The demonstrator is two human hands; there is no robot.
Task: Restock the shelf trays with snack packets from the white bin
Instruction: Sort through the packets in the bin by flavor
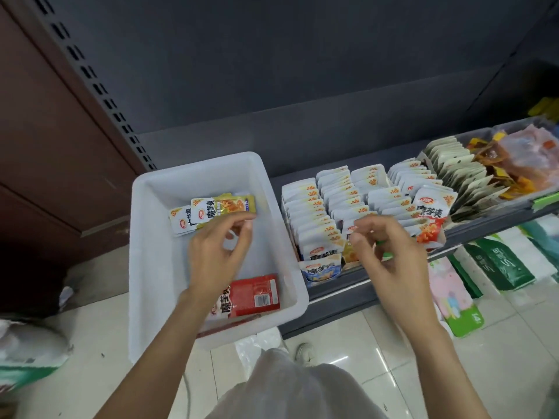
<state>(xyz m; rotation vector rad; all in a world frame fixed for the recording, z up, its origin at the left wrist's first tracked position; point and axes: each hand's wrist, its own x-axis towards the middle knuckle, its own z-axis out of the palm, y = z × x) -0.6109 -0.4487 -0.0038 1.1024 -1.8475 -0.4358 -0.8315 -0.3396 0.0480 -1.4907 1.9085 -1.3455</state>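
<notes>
The white bin [142,267] rests on the shelf's left end, jutting out over the floor. At its back lie a few yellow-and-white snack packets [223,207], and a red packet [254,293] lies at its front. My left hand [217,255] is inside the bin, fingers loosely curled, fingertips at the lower edge of the yellow packets, holding nothing that I can see. The shelf trays [314,219] to the right hold upright rows of white packets. My right hand [390,255] hovers over their front end with fingers loosely curled and no packet in it.
A red-and-white packet [429,213] lies on top of the right rows. Further right stand beige packets [462,176] and a tray of orange snacks [514,164]. Green packs [499,264] and a pink pack [450,291] fill the bottom shelf. A bag [27,352] sits on the tiled floor at the left.
</notes>
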